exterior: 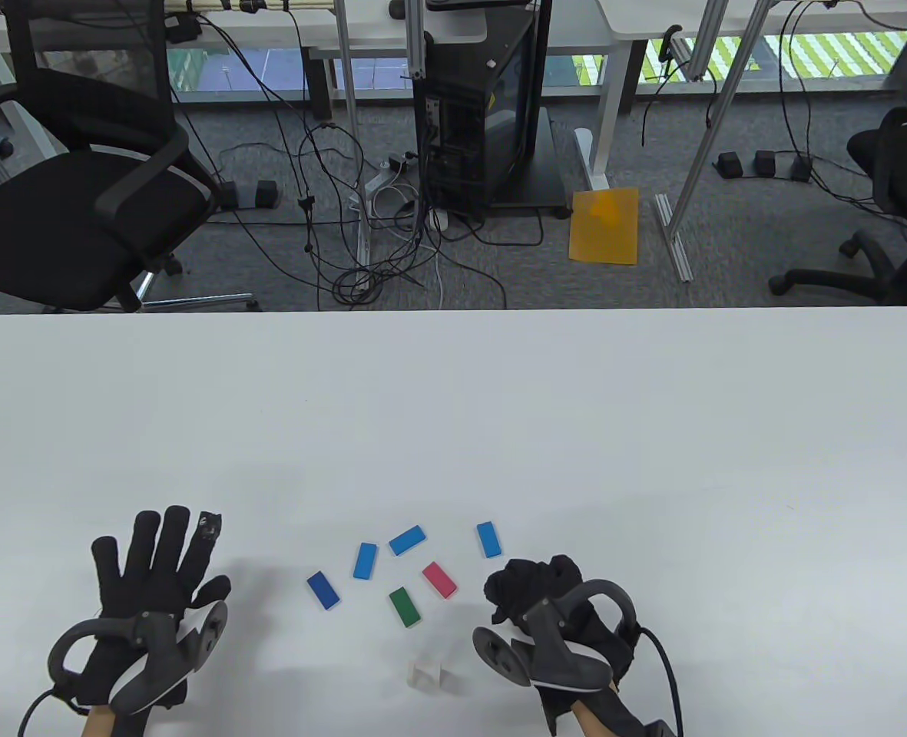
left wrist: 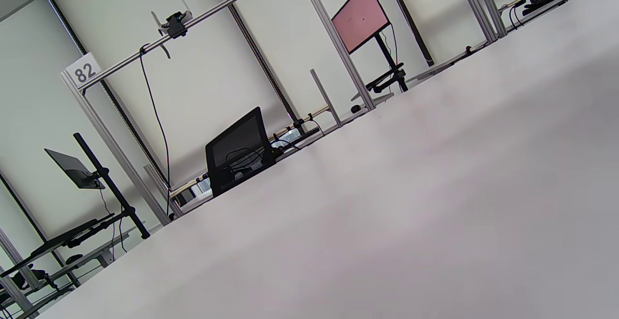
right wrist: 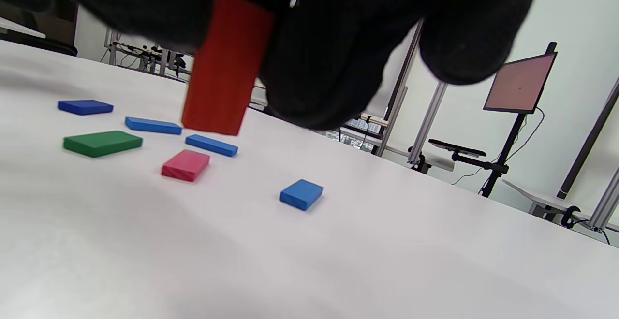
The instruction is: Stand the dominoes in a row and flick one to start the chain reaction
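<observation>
Table view: six dominoes lie flat and scattered on the table [exterior: 453, 399], namely four blue [exterior: 365, 560], one green [exterior: 404, 606] and one pink [exterior: 439, 579]; none stands, so no row is begun. A small clear object [exterior: 427, 673] sits near the front edge. Right wrist view: the right hand [right wrist: 314, 29] pinches a red domino [right wrist: 222, 67] with curled fingers, long axis upright, above the surface. The left hand [exterior: 153, 572] rests flat with fingers spread, holding nothing. Judged stage: early, with the first piece in hand; standing all the pieces and the flick remain.
</observation>
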`<state>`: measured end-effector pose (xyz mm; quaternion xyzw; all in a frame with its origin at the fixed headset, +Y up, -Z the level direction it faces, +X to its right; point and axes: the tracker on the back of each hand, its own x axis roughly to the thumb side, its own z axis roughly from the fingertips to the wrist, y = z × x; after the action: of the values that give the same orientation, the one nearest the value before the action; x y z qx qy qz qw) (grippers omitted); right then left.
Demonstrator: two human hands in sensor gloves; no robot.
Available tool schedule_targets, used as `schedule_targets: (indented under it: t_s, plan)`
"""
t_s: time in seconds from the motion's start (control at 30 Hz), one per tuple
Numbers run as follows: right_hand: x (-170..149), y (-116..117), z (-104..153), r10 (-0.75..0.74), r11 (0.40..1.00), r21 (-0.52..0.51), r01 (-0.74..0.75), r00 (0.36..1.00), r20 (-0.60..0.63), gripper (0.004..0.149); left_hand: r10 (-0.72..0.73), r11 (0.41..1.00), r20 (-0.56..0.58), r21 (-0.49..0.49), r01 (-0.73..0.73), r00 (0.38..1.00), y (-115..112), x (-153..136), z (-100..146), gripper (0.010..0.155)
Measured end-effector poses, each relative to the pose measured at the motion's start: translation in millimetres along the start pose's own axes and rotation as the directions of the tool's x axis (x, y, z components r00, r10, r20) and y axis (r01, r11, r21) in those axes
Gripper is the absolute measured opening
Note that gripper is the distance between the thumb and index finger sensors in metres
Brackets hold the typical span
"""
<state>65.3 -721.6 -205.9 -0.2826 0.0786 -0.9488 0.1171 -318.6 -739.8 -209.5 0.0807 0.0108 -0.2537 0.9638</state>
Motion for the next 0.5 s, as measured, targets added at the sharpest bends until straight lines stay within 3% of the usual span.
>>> schedule_targets:
  t_s: [0.13, 0.27, 0.5]
  plan:
    - [13.4, -1.3, 6.8, 0.010, 1.000, 0.015, -0.011, 0.997, 0.073, 0.049, -0.003, 1.000, -0.001, -0.003, 0.003, 1.000, -0.1, 0.0, 0.1, 0.073]
    - [28.9, -2.7, 8.4, 0.032, 0.999, 0.033, -0.037, 0.991, 0.130, 0.065, 0.000, 1.000, 0.002, 0.001, 0.000, 1.000, 0.1, 0.1, 0.1, 0.073]
    - [45.3, 4.0, 11.9, 0.004, 0.998, 0.064, -0.016, 0.984, 0.180, 0.077, 0.000, 1.000, -0.001, 0.001, 0.000, 1.000, -1.0, 0.0, -0.2, 0.074]
